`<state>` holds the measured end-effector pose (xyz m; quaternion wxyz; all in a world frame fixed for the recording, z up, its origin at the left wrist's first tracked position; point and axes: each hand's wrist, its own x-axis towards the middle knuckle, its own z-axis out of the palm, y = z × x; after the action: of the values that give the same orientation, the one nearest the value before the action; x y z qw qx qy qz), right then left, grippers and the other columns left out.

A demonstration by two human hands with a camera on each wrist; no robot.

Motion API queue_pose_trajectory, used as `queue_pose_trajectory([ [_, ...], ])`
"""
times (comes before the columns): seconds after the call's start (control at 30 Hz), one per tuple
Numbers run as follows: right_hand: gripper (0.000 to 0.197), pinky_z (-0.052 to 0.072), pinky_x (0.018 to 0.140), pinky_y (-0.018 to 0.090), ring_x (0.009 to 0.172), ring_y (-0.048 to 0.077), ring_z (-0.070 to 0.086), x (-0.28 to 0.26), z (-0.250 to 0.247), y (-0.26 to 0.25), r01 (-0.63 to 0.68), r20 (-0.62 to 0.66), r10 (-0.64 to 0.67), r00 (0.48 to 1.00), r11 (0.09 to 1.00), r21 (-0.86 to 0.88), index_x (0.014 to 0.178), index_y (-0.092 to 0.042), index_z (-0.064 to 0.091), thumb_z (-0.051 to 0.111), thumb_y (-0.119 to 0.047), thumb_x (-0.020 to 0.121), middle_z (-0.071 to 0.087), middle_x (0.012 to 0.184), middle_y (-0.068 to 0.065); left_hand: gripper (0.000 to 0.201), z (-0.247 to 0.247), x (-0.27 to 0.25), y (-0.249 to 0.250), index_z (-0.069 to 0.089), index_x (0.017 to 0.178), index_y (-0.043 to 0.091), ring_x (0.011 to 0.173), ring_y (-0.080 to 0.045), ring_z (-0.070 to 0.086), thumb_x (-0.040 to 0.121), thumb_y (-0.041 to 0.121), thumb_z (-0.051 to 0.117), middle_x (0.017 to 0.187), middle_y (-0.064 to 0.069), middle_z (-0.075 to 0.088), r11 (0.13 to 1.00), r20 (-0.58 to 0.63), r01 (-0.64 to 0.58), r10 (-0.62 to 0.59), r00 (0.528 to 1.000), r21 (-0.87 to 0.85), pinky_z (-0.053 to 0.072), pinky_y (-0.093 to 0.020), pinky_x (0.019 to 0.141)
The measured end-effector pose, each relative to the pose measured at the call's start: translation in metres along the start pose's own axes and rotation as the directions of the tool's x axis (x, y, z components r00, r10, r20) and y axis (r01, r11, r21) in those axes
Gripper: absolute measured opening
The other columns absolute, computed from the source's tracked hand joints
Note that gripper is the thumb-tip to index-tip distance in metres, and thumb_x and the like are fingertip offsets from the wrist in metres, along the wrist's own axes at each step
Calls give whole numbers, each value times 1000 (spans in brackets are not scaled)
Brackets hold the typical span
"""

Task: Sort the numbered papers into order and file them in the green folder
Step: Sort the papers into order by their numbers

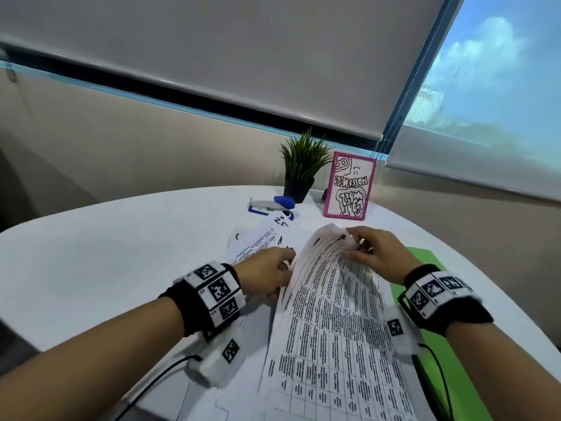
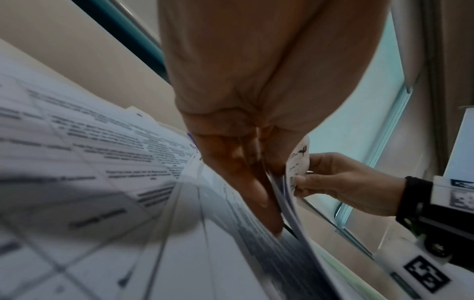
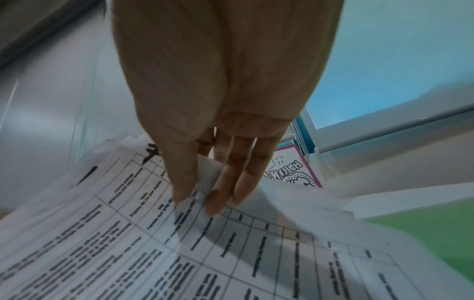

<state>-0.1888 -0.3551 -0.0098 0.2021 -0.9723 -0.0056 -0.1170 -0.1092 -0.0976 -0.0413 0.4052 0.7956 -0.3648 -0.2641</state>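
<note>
A stack of printed table sheets (image 1: 334, 323) with handwritten numbers at the top is lifted and bowed over the white table (image 1: 121, 244). My left hand (image 1: 283, 265) grips the stack's left edge, with its fingers (image 2: 243, 182) slid between sheets. My right hand (image 1: 355, 247) pinches the curled top corner (image 3: 207, 172) of the upper sheets between thumb and fingers (image 3: 231, 182). The green folder (image 1: 437, 360) lies flat under and to the right of the stack, partly hidden by it and by my right wrist. More numbered sheets (image 1: 261, 238) lie spread on the table beyond my left hand.
A blue and white stapler (image 1: 273, 205) sits behind the loose sheets. A small potted plant (image 1: 300, 168) and a pink-framed drawing (image 1: 349, 186) stand at the table's far edge by the window blind. The table's curved edge runs along the right.
</note>
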Motion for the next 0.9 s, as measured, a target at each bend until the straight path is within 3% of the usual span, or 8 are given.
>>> queue_pose_trajectory([
  [0.03, 24, 50, 65, 24, 73, 19, 63, 2, 2, 1, -1, 42, -1, 999, 1000, 29, 105, -23, 66, 75, -27, 83, 68, 85, 3, 15, 0, -2, 0, 57, 96, 8, 65, -29, 66, 96, 4, 43, 72, -5, 64, 998, 22, 6, -5, 1000, -64, 60, -49, 67],
  [0.13, 21, 47, 63, 35, 65, 20, 59, 8, 6, 1, -83, 126, 76, 989, 995, 56, 74, -24, 56, 76, -27, 82, 64, 73, -1, 20, 0, -4, 0, 57, 105, 8, 72, -35, 68, 99, 6, 38, 89, -18, 69, 991, 62, 22, -14, 998, -133, 56, -61, 72],
  [0.33, 27, 52, 72, 45, 71, 25, 62, 12, 13, 4, -148, 199, 130, 971, 986, 77, 79, -6, 59, 80, -23, 77, 69, 81, 13, 15, -9, -2, -4, 59, 103, 15, 74, -19, 65, 101, 25, 47, 93, -5, 65, 986, 47, 35, -27, 999, -163, 55, -35, 67],
  [0.43, 27, 53, 70, 37, 72, 18, 65, 12, 15, 3, -133, 171, 119, 978, 988, 72, 82, -11, 56, 81, -20, 76, 70, 82, 7, 21, -25, 4, -15, 60, 106, 17, 90, -20, 66, 95, 34, 58, 104, -2, 66, 982, -229, 101, -63, 971, 158, 52, -32, 78],
  [0.53, 30, 54, 71, 21, 74, 6, 68, 11, 15, 1, -100, 170, 83, 982, 991, 90, 89, -29, 55, 79, -14, 78, 70, 85, -5, 37, -46, 4, -27, 51, 115, 7, 105, -30, 58, 92, 35, 59, 116, -12, 60, 840, -470, 349, -130, 873, 416, 46, -36, 86],
  [0.63, 18, 54, 80, 38, 85, 19, 64, 16, 18, 3, -92, 181, 100, 978, 994, -52, 93, -17, 65, 76, -25, 81, 68, 93, 0, 24, -59, -4, -31, 50, 91, 9, 90, -30, 57, 92, 33, 54, 105, -15, 61, 774, -431, 453, -259, 864, 443, 43, -32, 74],
  [0.77, 44, 41, 93, 43, 107, 18, 39, 26, 32, 2, -34, 199, 103, 975, 946, -323, 120, -17, 63, 71, -38, 83, 54, 124, -8, 26, -61, -8, -33, 48, 72, 14, 81, -28, 58, 88, 29, 61, 85, -8, 59, 769, -380, 440, -276, 883, 464, 43, -28, 68],
  [0.9, 41, 42, 87, 31, 110, 21, 56, 37, 39, -3, -169, 297, 204, 933, 976, -140, 118, -16, 63, 75, -24, 80, 62, 114, -2, 33, -60, -13, -25, 47, 65, 13, 71, -23, 53, 85, 28, 68, 69, -3, 53, 768, -368, 427, -267, 891, 477, 38, -27, 60],
])
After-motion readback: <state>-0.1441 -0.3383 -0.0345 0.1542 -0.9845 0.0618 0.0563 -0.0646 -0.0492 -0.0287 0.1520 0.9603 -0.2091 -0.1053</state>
